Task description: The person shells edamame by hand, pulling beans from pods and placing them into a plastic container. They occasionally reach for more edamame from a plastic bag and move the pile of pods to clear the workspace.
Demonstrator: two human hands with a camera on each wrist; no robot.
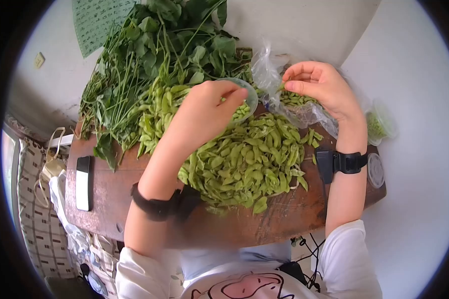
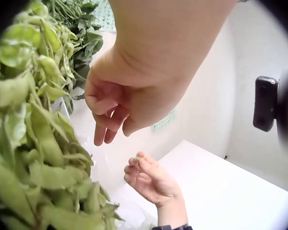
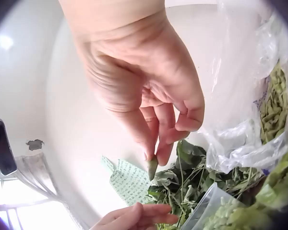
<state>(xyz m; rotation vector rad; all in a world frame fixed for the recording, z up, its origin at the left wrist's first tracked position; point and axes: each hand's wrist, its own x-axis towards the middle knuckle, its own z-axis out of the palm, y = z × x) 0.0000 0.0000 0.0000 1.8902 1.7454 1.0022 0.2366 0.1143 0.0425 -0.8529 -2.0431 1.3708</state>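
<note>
Thumb and fingertips of my right hand pinch a green soybean pod, held up over a clear plastic bag of pods. My left hand is raised over the near side of a clear plastic bowl that contains shelled green beans. Its fingers are relaxed and the thumb stands apart from them, with nothing seen between. Below both hands a large heap of soybean pods covers the middle of the wooden table.
Leafy bean stalks are piled at the back left against the wall. A phone lies near the left edge. At the right stand a clear tub with green contents and a round lid.
</note>
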